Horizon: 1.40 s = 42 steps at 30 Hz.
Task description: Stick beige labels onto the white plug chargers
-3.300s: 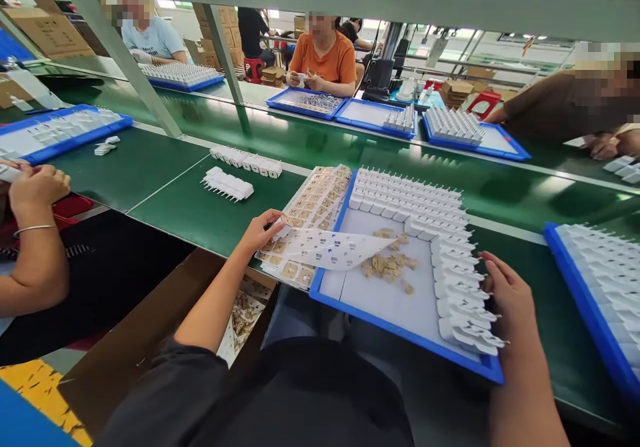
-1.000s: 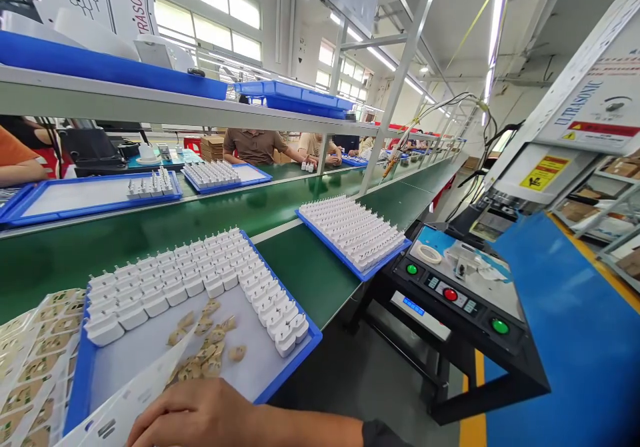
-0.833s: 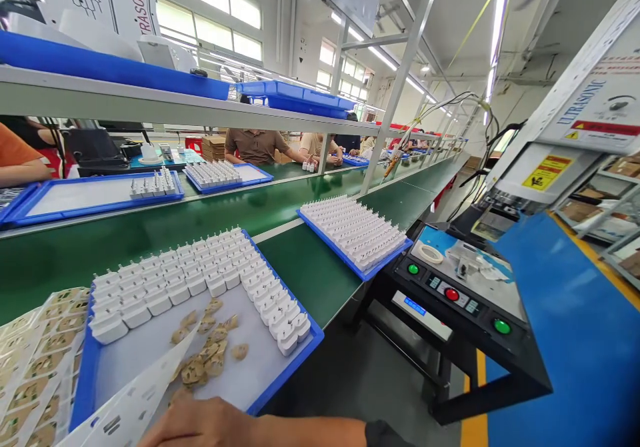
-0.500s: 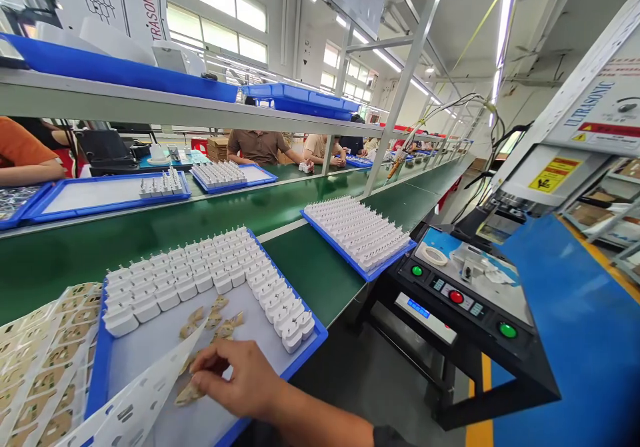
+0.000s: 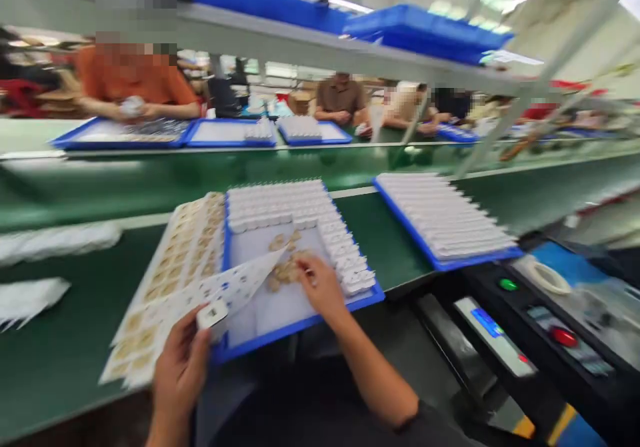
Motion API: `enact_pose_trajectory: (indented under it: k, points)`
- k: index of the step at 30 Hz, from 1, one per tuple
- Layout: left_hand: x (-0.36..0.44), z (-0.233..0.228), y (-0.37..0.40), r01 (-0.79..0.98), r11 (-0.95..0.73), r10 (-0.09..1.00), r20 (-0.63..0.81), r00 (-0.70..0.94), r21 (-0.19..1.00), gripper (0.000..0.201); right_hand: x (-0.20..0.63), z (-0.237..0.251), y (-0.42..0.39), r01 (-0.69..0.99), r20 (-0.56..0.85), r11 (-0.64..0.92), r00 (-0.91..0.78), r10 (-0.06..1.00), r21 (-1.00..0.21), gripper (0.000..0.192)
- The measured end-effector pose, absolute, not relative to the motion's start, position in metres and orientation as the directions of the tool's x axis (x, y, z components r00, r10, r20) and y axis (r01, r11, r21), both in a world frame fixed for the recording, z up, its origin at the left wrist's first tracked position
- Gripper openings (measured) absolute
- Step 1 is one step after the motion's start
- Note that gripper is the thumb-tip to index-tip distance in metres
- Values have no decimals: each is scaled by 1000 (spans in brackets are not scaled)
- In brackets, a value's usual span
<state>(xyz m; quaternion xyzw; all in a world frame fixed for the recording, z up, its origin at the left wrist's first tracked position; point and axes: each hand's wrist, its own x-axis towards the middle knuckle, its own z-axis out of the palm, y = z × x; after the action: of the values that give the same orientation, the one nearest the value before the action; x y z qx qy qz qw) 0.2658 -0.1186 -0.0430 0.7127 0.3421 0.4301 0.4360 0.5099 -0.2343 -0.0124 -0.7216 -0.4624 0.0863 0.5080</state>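
Head view, blurred by motion. A small white plug housing (image 5: 212,314) is pinched between thumb and fingers of the left hand (image 5: 180,370), held just over the near-left corner of the blue tray (image 5: 300,324). A white backing sheet (image 5: 240,280) with punched holes is seen lying from that hand across the tray's left edge. The right hand (image 5: 323,290) is lowered onto a loose pile of tan label pieces (image 5: 283,270) in the tray's bare middle; its fingertips are curled together at the pile, though whether a piece is actually gripped cannot be told. White housings (image 5: 280,207) are ranked along the tray's far and right sides. Sheets of tan labels (image 5: 185,260) lie just left of the tray.

Step judged in hand: one label piece being picked for the held housing. The next move calls for a single piece to be separated and brought squarely to the housing's face.

A second tray of housings (image 5: 443,224) stands to the right on the green belt (image 5: 60,320); a control panel with buttons (image 5: 530,320) is near it.
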Motion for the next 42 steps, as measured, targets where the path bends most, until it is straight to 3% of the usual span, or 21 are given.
enact_pose_trajectory:
  k: [6, 11, 15, 19, 23, 26, 31, 36, 39, 42]
  points:
    - [262, -44, -122, 88, -343, 866, 279, 416, 935, 42, 520, -24, -227, 765, 535, 7, 444, 719, -644, 28]
    - [266, -36, -124, -12, -401, 807, 359, 469, 916, 41, 512, -18, -226, 817, 565, 51, 350, 747, -574, 21]
    - [257, -36, -120, 13, -509, 774, 452, 444, 860, 43, 503, -19, -222, 834, 585, 134, 251, 771, -534, 18]
    - [232, -33, -81, 320, -648, 759, 547, 354, 691, 39, 505, -25, -219, 848, 598, 199, 162, 785, -491, 17]
    - [199, -27, -6, 788, -496, 821, 491, 290, 364, 38, 510, -28, -217, 850, 607, 253, 95, 789, -462, 16]
    - [181, -22, 51, 843, -452, 840, 459, 291, 293, 33, 511, -28, -217, 848, 600, 272, 67, 797, -455, 16]
    - [166, -18, 106, 869, -418, 865, 409, 290, 266, 23, 509, -28, -220, 856, 585, 245, 80, 807, -455, 15]
    - [175, -17, 100, 850, -420, 872, 403, 280, 318, 43, 504, -18, -216, 854, 588, 192, 154, 794, -483, 18]
    - [191, -17, 75, 759, -551, 827, 349, 442, 346, 45, 504, -5, -197, 882, 611, 201, 117, 783, -426, 25]
    - [199, -16, 47, 623, -663, 742, 254, 621, 414, 47, 506, 8, -167, 935, 536, 147, 52, 843, -322, 33]
